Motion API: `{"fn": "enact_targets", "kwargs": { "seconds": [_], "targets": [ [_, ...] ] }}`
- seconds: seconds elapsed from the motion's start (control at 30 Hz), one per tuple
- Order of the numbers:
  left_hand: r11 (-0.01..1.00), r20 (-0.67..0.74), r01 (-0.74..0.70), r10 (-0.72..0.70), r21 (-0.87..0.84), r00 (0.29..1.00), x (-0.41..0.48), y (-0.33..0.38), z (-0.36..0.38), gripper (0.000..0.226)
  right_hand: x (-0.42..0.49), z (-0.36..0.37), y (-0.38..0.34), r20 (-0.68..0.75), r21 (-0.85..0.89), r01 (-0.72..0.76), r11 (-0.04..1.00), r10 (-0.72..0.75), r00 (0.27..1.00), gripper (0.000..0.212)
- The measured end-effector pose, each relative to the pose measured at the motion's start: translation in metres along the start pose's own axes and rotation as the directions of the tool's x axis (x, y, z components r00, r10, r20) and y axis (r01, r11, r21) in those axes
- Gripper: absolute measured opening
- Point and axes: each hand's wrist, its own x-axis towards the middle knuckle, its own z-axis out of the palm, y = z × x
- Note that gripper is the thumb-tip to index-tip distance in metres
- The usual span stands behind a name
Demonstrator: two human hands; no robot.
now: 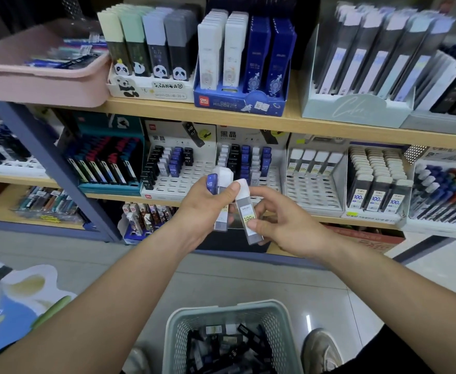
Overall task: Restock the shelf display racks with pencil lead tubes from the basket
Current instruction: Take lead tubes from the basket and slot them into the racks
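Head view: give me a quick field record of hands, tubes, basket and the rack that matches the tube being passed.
left hand: grips several lead tubes, one blue-capped
right hand: pinches white-capped "100" tube
basket: on floor below, loose tubes inside
matching rack: white-capped "100" tubes fill back row only, front slots bare
neighbouring rack: same tubes, nearly full

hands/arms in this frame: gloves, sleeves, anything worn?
Both bare. The left hand and right hand have no gloves, and no rings, watch or wristband show. Both forearms are uncovered to the frame edge, with no sleeves in view. Nails are short and unpainted.
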Motion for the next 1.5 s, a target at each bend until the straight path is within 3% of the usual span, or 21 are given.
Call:
{"fn": "enact_targets", "kwargs": {
  "seconds": [0.1, 0.2, 0.27, 0.5, 0.63, 0.7, 0.8, 1.07, 1.5],
  "targets": [
    [0.999, 0.007, 0.019, -0.02, 0.047, 1.0, 0.003, -0.003, -0.002, 0.02, 0.001, -0.012, 0.0, -0.013, 0.026, -0.022, 0.999, 0.022, 1.0, 0.045],
    [0.995, 0.032, 0.048, -0.051, 0.082, 0.998, 0.005, -0.007, 0.002, 0.006, 0.004, -0.036, 0.004, -0.064, 0.032, -0.016, 0.999, 0.019, 0.998, 0.072],
    [0.994, 0.056, 0.067, -0.072, 0.088, 0.996, 0.006, -0.01, 0.006, 0.008, 0.01, -0.053, 0.009, -0.105, -0.01, -0.027, 1.0, 0.026, 0.994, 0.075],
    [0.986, 0.062, 0.097, -0.105, 0.133, 0.992, 0.014, -0.017, 0.019, 0.015, 0.038, -0.116, 0.038, -0.49, -0.08, -0.036, 0.996, -0.007, 0.872, 0.029],
    [0.98, 0.051, 0.111, -0.12, 0.163, 0.991, 0.018, -0.019, 0.023, 0.018, 0.066, -0.141, 0.058, -0.621, -0.251, -0.054, 0.966, -0.118, 0.774, 0.023],
    [0.978, 0.051, 0.109, -0.12, 0.175, 0.991, 0.019, -0.019, 0.024, 0.017, 0.079, -0.144, 0.061, -0.629, -0.344, -0.058, 0.937, -0.184, 0.755, 0.006],
    [0.979, 0.07, 0.096, -0.11, 0.179, 0.991, 0.019, -0.019, 0.025, 0.013, 0.096, -0.147, 0.067, -0.599, -0.447, -0.084, 0.891, -0.228, 0.768, 0.016],
    [0.98, 0.082, 0.078, -0.094, 0.182, 0.992, 0.015, -0.016, 0.024, 0.012, 0.109, -0.145, 0.082, -0.515, -0.535, -0.071, 0.842, -0.258, 0.817, 0.008],
    [0.978, 0.07, 0.067, -0.082, 0.195, 0.994, 0.008, -0.014, 0.022, 0.013, 0.108, -0.145, 0.074, -0.43, -0.718, 0.004, 0.696, -0.448, 0.784, 0.024]
  ]
}}
